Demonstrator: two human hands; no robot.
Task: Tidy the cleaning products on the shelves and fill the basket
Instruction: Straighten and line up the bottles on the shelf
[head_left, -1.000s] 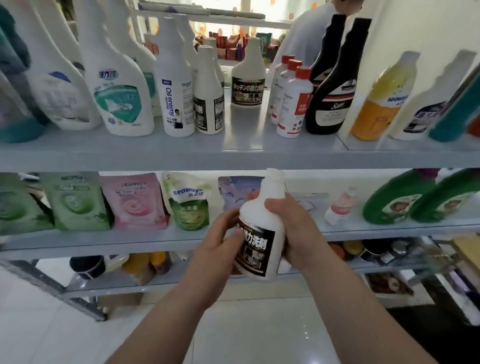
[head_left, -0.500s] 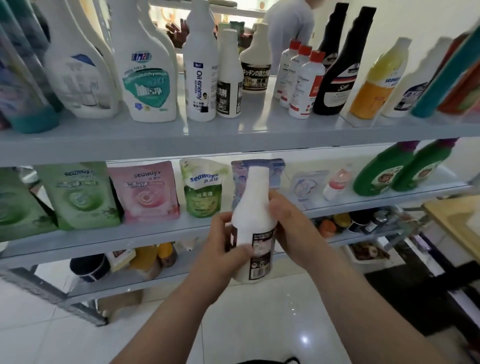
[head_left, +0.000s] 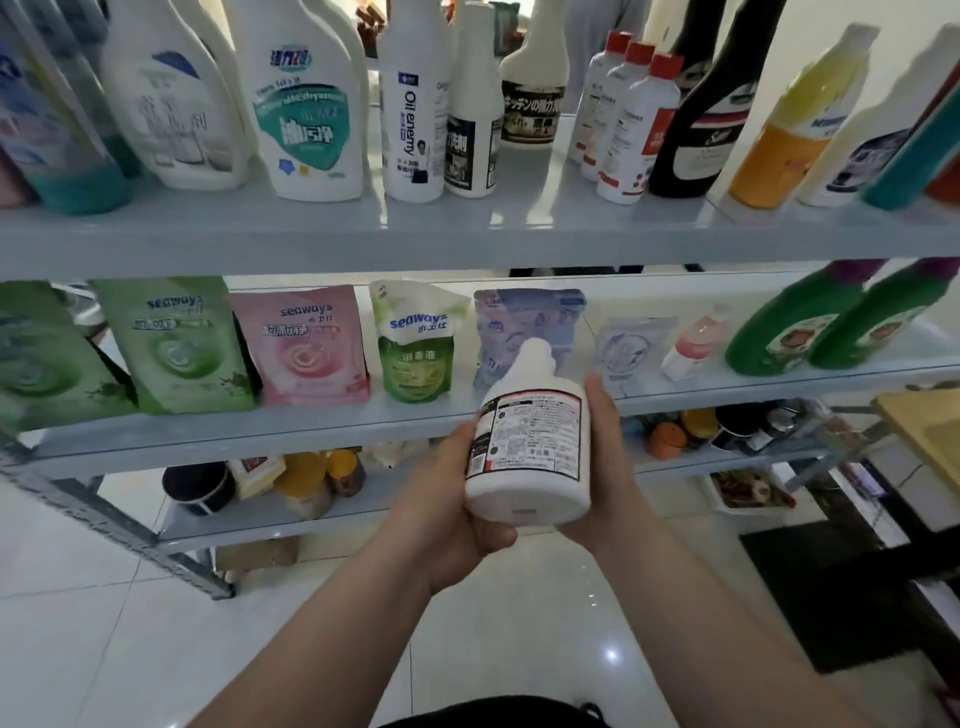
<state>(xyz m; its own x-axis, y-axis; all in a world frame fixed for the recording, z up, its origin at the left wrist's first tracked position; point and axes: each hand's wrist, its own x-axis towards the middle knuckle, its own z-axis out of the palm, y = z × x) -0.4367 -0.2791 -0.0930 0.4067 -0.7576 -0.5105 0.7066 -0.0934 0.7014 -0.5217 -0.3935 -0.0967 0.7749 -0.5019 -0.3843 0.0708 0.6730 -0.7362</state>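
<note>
I hold a white cleaner bottle (head_left: 530, 441) in front of the middle shelf, tilted with its neck pointing away and its printed back label facing me. My left hand (head_left: 452, 509) grips its lower left side and base. My right hand (head_left: 605, 462) wraps round its right side. A matching white bottle with a black label (head_left: 535, 93) stands on the top shelf (head_left: 467, 228) among other bottles. No basket is in view.
Refill pouches (head_left: 298, 345) and green bottles (head_left: 795, 322) line the middle shelf (head_left: 311, 421). Jars and cans (head_left: 727, 426) sit on the bottom shelf. A wooden surface (head_left: 930, 431) juts in at right; a dark mat (head_left: 831, 587) lies on the tiled floor.
The bottle has been turned in my hands, from black front label to white back label facing me, and tipped neck-away. The view has moved closer to the shelves.
</note>
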